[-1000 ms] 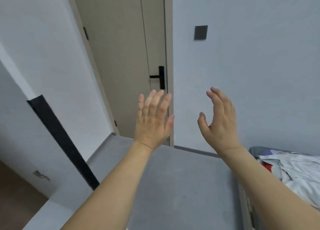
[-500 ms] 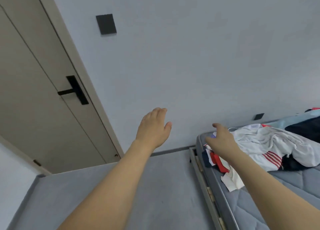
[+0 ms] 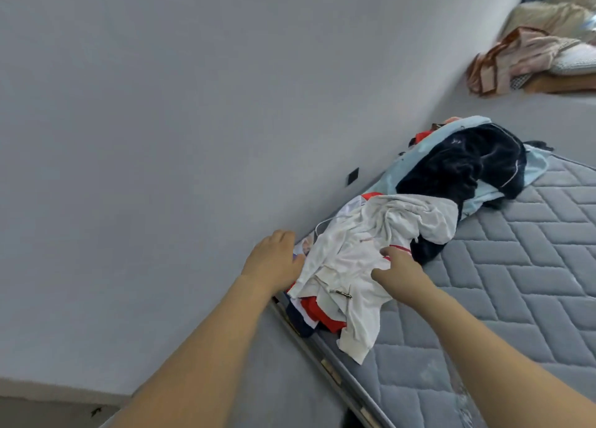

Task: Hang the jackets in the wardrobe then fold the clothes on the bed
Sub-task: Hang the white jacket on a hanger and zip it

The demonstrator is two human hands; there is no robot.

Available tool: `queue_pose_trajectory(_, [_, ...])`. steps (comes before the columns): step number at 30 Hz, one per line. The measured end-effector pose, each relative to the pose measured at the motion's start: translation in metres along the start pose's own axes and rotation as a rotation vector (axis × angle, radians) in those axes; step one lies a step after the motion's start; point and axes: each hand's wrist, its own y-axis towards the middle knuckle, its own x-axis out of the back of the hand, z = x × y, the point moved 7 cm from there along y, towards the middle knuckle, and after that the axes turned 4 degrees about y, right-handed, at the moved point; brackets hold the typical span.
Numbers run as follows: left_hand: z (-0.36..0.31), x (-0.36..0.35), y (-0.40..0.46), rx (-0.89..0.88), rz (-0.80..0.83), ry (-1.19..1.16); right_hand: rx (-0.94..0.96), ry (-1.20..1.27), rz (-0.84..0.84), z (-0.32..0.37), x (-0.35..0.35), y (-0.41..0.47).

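**Fingers reach the white garment**

Fingers loosely spread: right hand [image 3: 397, 268] touches the crumpled white garment [image 3: 371, 234], left hand [image 3: 274, 259] sits at its edge (holding nothing). The soft clothes heap lies on the quilted grey bed [image 3: 516, 282], navy fleece [image 3: 461, 169] behind.

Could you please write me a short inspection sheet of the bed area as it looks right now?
Surface: grey quilted mattress, bare on the right.
Job's things: white garment heaped on red pieces; dark navy garment on light blue fabric behind.
Clutter: beige and pink bedding far right.
Grip: left hand at the pile's edge; right hand rests on the white garment; grasp unclear.
Cables: nothing seen.
Surroundings: grey wall, dark wall plate.
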Motion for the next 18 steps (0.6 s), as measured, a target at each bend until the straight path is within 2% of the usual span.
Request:
queue_pose_trajectory(10, [-0.053, -0.034, 0.214, -0.136, 0.219, -0.109, -0.331, 0.329, -0.069, -0.062, 0.061, 0.175])
queue_pose_trajectory(13, [-0.066, -0.082, 0.290, -0.171, 0.315, -0.133, -0.414, 0.431, -0.110, -0.083, 0.060, 0.241])
queue_pose_trajectory(18, [-0.089, -0.222, 0.412, -0.198, 0.565, -0.176, -0.519, 0.497, -0.164, -0.153, 0.028, 0.363])
